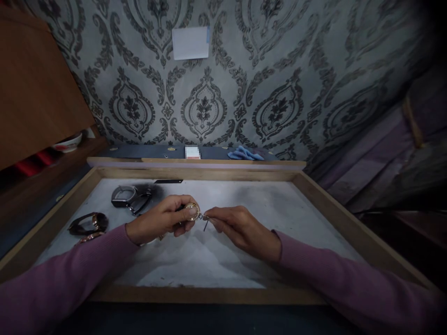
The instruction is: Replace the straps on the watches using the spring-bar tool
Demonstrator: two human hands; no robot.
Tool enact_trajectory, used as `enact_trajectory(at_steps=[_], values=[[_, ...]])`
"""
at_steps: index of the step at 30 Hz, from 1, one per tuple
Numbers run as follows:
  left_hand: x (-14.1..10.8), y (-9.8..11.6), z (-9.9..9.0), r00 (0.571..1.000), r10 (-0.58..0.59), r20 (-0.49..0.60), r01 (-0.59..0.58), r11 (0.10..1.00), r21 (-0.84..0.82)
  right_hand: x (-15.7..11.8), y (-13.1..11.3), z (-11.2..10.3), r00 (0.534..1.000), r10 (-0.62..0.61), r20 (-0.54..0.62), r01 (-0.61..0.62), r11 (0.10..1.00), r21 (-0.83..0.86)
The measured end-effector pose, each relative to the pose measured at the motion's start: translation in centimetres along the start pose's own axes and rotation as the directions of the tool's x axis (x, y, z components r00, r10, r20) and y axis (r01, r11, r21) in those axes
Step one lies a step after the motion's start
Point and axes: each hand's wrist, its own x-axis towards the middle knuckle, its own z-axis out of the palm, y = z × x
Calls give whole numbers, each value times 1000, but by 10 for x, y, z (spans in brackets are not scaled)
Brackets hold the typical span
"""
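Note:
My left hand holds a round gold-coloured watch, with the thumb over its face. Just to the right, my right hand is closed in a pinch on a thin metal piece that reaches toward the watch's edge. A short dark strip hangs below those fingertips; whether it is part of the same piece, I cannot tell. Both hands are above the pale bottom of a wood-rimmed tray.
Inside the tray at the left lie a grey-banded watch, a dark watch and a black flat strip. Behind the rim are a small box and a blue cloth. A wooden cabinet stands at the left.

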Motion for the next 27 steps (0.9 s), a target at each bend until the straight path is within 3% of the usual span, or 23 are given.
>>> enact_trajectory(at_steps=[3,6,9,12,14,17,21,24,27], values=[[0,0,0,1000,4,-4,-4,1000,12,0,0,0,999,31,11,-31,998,56],[-1,1,0,1000,27,-10,-27,997,77,2,1,-1,984,158,81,-174,950,259],[-1,3,0,997,76,-8,-74,985,154,4,3,-2,938,269,216,-344,776,529],[-2,3,-1,993,116,1,-115,979,170,6,6,-1,886,307,346,-463,572,677],[-3,2,-1,991,130,14,-130,975,178,6,7,-1,876,307,373,-482,531,696],[-3,1,-1,991,128,35,-132,970,204,5,4,-1,909,283,306,-416,667,618],[-3,0,-1,995,94,24,-97,974,206,3,-2,-3,960,223,170,-273,880,388],[-3,-1,-2,997,81,21,-83,979,184,2,-2,-3,976,172,135,-204,938,282],[-3,-1,-2,996,85,18,-87,980,178,2,0,-2,975,176,139,-211,929,304]])
